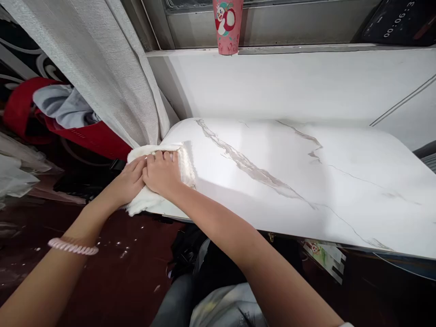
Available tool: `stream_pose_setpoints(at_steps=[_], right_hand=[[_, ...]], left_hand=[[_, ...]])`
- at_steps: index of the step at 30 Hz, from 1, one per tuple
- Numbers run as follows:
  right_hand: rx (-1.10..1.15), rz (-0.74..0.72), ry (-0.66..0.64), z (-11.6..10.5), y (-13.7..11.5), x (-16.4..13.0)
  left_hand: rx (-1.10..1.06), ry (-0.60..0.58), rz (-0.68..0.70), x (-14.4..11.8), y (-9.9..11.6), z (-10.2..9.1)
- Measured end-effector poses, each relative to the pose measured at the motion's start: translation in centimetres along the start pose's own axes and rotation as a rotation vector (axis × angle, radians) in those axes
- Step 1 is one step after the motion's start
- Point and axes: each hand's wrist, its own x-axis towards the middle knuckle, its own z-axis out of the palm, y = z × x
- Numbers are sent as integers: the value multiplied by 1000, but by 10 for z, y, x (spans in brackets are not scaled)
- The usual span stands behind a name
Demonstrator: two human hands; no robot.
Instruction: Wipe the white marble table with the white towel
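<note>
A white fluffy cloth (186, 169) lies bunched at the left end of a white marble-patterned table (306, 181), partly hanging over the edge. My left hand (131, 179) and my right hand (162, 173) press down on it side by side, fingers together and flat on the cloth. A pink spiral band sits on my left wrist. Most of the cloth is hidden under my hands.
A grey curtain (102, 68) hangs just left of the cloth. A pink cartoon cup (227, 25) stands on the window ledge behind. A red bag with clothes (68, 118) sits on the dark red floor at left. A dark screen (398, 20) is at top right.
</note>
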Motion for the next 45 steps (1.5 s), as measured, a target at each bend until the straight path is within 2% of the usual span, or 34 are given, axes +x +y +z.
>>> stream_pose_setpoints(at_steps=[2,5,8,11,16,22,25,28,30,33,38,40,42,45], right_hand=[[-3,15,-10,-1,16,8],[10,86,-10,-7,55,17],[31,183,7,-22,105,14],[34,252,21,-47,163,-7],[-74,354,28,-107,271,-82],[-119,418,132,-188,387,-199],[-132,500,165,-223,422,-254],[-174,609,181,-248,442,-292],[-197,646,159,-258,449,-306],[-224,652,142,-264,456,-308],[-281,667,166,-253,456,-272],[-304,671,154,-240,449,-244],[-322,645,131,-221,438,-208],[-307,565,99,-180,412,-140]], left_hand=[[-18,24,8,21,9,6],[-2,3,-8,61,39,20],[21,-74,-17,104,86,36],[56,-155,44,141,150,58],[61,-111,305,169,285,103],[-94,-126,434,166,451,152],[-151,-147,500,156,514,168],[-197,-101,571,148,553,178],[-228,-83,605,147,566,182],[-268,-102,625,152,572,185],[-312,-109,566,173,557,186],[-309,-107,527,187,538,183],[-294,-128,489,205,506,178],[-259,-152,434,232,433,163]])
